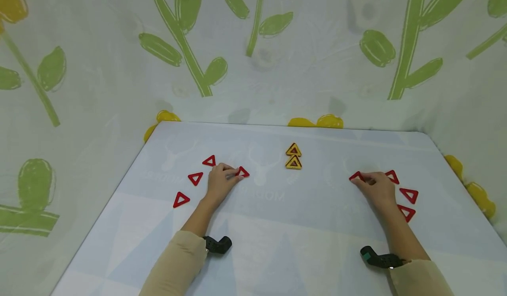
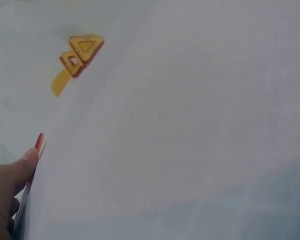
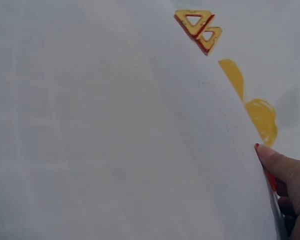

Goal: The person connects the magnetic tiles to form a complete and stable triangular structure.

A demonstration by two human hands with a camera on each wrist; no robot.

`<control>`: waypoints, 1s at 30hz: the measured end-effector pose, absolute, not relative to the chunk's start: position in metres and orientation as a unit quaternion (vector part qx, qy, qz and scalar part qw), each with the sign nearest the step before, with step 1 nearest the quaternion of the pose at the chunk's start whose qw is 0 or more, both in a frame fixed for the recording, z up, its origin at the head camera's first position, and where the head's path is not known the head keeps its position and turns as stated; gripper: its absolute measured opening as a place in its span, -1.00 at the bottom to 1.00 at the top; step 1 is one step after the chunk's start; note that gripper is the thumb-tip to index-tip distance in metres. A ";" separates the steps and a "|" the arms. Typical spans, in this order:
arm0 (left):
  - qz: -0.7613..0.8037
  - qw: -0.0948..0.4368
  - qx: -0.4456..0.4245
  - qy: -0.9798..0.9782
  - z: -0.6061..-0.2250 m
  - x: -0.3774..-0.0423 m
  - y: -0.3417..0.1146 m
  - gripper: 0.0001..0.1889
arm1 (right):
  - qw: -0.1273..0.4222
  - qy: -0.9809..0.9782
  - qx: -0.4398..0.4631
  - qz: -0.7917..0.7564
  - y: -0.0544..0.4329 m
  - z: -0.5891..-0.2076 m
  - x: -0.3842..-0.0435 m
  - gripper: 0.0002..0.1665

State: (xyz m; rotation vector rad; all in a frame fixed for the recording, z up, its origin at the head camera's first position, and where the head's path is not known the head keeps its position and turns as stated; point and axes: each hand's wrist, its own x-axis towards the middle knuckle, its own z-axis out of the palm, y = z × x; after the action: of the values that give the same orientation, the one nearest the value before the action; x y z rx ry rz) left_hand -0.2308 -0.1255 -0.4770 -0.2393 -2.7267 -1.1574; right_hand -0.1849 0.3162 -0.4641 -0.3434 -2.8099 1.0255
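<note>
In the head view, the yellow triangles (image 1: pixel 294 165) stand on the table (image 1: pixel 325 238), one at 12 o'clock of the other; take this pair as clock centre. Between 8 and 9 o'clock, the left hand (image 1: pixel 222 183) has thumb and finger clamped on the left red triangle (image 1: pixel 244 171). Between 3 and 4 o'clock, the right hand (image 1: pixel 378 189) has thumb and finger clamped on the right red triangle (image 1: pixel 357 174). Whether the remaining fingers of either hand are together cannot be told. Three loose red triangles (image 1: pixel 188 199) lie apart at 11, 9 and 8 o'clock of the left hand. Three further red triangles (image 1: pixel 414 195) lie between 1 and 2, at 3 and at 4 o'clock of the right hand.
</note>
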 end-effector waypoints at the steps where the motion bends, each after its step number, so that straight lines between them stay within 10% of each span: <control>1: -0.390 0.084 -0.081 -0.913 -0.477 -0.230 -0.125 -0.64 | 0.064 -0.931 -0.112 0.342 0.315 -0.464 -0.184 -0.29; 30: -0.345 0.067 -0.140 -0.926 -0.479 -0.208 -0.094 -0.65 | 0.095 -0.945 -0.013 0.311 0.291 -0.472 -0.170 -0.45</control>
State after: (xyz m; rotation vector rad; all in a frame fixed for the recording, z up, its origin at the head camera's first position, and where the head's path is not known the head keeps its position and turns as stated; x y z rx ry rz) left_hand -0.2077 -0.0944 -0.4793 -0.4212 -2.7893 -1.0403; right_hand -0.1697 0.2909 -0.4722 -0.0383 -2.8020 0.9231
